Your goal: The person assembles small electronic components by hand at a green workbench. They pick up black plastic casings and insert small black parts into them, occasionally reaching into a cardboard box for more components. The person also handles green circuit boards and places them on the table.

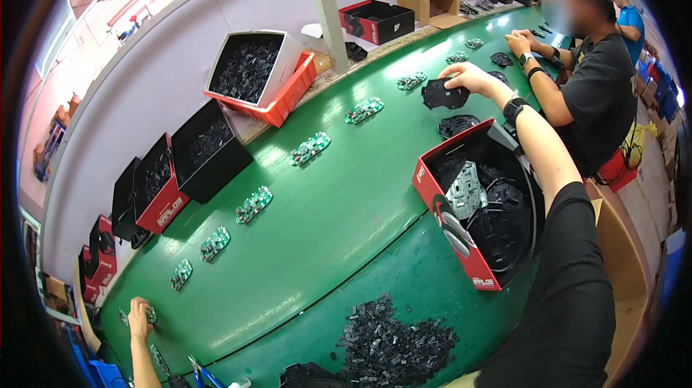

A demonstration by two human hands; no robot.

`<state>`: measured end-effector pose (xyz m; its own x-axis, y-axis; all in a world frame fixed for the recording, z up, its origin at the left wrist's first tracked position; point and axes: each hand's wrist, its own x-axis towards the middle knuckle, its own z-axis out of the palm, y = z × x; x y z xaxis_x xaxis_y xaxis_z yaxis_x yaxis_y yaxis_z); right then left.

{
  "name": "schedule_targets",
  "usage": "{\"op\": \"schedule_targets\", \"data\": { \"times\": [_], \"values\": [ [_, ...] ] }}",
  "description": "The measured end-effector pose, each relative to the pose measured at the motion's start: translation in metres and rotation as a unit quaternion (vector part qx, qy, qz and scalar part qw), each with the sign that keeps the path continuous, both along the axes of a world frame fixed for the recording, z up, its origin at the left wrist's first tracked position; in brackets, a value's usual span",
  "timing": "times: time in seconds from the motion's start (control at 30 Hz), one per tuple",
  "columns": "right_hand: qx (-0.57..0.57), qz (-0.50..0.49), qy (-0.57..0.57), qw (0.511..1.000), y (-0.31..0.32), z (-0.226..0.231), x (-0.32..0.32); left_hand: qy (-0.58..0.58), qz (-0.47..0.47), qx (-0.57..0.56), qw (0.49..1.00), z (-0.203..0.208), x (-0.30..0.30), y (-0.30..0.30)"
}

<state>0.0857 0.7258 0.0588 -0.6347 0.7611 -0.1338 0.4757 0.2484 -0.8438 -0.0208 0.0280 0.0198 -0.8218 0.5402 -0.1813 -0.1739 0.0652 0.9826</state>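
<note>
My right hand (pixel 467 79) reaches over the far right of the green table, its thumb and fingers pinching a flat black plastic cover (pixel 444 95). Below that cover lies another black plastic part (pixel 458 126). At the lower left, my left hand (pixel 140 320) has its fingers closed around the edge of a green circuit board (pixel 151 315), which they partly hide. A second circuit board (pixel 122 316) lies just beside it. More populated boards, such as one circuit board (pixel 254 205), are spaced in a line along the table (pixel 346 222).
Near my right arm stands a red box (pixel 461 247) of black and grey plastic parts. A heap of small black pieces (pixel 389 341) lies in front. Blue-handled pliers (pixel 205 373) are lower left. Black bins (pixel 209 153) line the far edge. A co-worker (pixel 598 78) works at right.
</note>
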Motion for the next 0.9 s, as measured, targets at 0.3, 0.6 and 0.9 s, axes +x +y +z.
{"op": "schedule_targets", "data": {
  "times": [0.3,0.6,0.9],
  "values": [
    [-0.021,0.177,-0.123,0.976,-0.085,0.034,-0.088,0.007,0.020,-0.001,1.000,0.006,0.008,-0.005],
    [0.160,0.278,-0.157,0.934,-0.111,-0.026,-0.128,-0.032,0.017,0.023,0.999,-0.005,0.008,-0.025],
    [0.229,0.242,-0.209,0.919,-0.133,0.003,-0.124,-0.059,-0.033,0.125,0.990,-0.001,0.004,-0.024]
  ]
}}
